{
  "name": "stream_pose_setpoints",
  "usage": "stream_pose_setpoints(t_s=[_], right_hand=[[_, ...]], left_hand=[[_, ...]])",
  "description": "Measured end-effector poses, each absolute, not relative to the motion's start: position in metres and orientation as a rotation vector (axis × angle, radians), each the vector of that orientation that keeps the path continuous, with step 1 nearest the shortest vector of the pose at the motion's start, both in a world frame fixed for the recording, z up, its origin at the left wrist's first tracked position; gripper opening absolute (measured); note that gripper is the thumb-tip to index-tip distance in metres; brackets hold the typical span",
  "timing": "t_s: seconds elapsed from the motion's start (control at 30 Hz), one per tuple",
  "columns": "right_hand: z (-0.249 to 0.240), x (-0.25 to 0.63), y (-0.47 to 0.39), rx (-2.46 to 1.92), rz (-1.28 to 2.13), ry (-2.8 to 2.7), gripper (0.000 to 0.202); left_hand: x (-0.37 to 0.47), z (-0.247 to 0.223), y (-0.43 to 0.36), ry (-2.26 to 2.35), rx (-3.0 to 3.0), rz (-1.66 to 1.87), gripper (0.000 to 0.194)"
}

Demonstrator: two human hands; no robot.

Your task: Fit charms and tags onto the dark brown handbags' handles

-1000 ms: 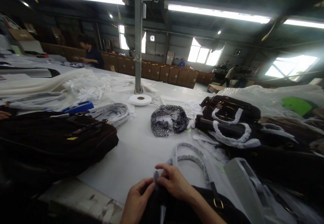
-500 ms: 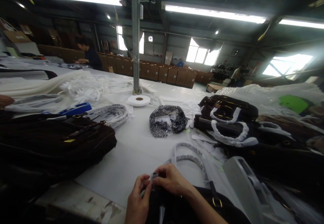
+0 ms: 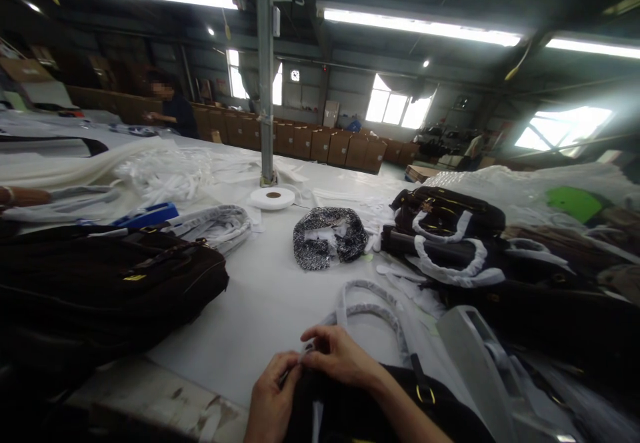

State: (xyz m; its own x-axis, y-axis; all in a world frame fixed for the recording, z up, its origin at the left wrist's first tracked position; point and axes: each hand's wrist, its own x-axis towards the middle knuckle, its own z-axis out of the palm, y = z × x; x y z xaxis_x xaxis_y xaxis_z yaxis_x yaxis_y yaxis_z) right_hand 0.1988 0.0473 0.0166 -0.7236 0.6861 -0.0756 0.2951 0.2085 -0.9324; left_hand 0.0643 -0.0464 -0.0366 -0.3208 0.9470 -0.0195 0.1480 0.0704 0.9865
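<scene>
While both forearms were extended over the near edge of the white table (image 3: 250, 336), a small translucent strip (image 3: 308, 347) was pinched between thumb and forefinger of the right hand (image 3: 343, 357). The fingertips of the left hand (image 3: 274, 386) were closed on its near end, and both hands were held close together over a black bag (image 3: 345, 411). Where the strip had stood upright and plainly visible one second earlier, it was now largely covered by the fingers; it was therefore judged to have been bent or pressed down, with its fastening not yet confirmed.

Beyond the hands, the bag's wrapped handles (image 3: 370, 310) were looped on the table, and a gold buckle (image 3: 426, 401) was seen near their right end. Farther out, a speckled pouch (image 3: 303, 246) and a white tape roll (image 3: 260, 199) were laid. A second black bag (image 3: 165, 296) was placed at left, and stacked bags (image 3: 483, 211) at right. At the left edge, a co-worker's hand or forearm (image 3: 23, 195) had been brought farther into view.
</scene>
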Motion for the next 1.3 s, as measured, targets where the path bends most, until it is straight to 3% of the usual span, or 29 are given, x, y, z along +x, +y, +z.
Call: stream_pose_setpoints(t_s=[0.1, 0.27, 0.53, 0.83, 1.07, 1.3], right_hand=[[0.019, 0.196, 0.046, -0.881, 1.457, -2.208, 0.013], [0.019, 0.19, 0.041, -0.911, 1.29, -2.243, 0.01], [0.02, 0.192, 0.041, -0.894, 1.193, -2.274, 0.01], [0.019, 0.196, 0.042, -0.894, 1.41, -2.206, 0.016], [0.014, 0.194, 0.042, -0.949, 1.348, -2.169, 0.015], [0.005, 0.19, 0.04, -1.057, 1.476, -1.975, 0.019]], left_hand=[[0.069, -0.039, -0.047, 1.662, 1.068, 1.322, 0.029], [0.075, -0.038, -0.049, 1.693, 0.959, 1.324, 0.032], [0.066, -0.035, -0.044, 1.376, 0.906, 1.355, 0.028], [0.073, -0.041, -0.045, 1.378, 0.808, 1.43, 0.03], [0.073, -0.042, -0.042, 1.293, 0.656, 1.436, 0.035], [0.076, -0.046, -0.045, 1.544, 0.864, 1.455, 0.024]])
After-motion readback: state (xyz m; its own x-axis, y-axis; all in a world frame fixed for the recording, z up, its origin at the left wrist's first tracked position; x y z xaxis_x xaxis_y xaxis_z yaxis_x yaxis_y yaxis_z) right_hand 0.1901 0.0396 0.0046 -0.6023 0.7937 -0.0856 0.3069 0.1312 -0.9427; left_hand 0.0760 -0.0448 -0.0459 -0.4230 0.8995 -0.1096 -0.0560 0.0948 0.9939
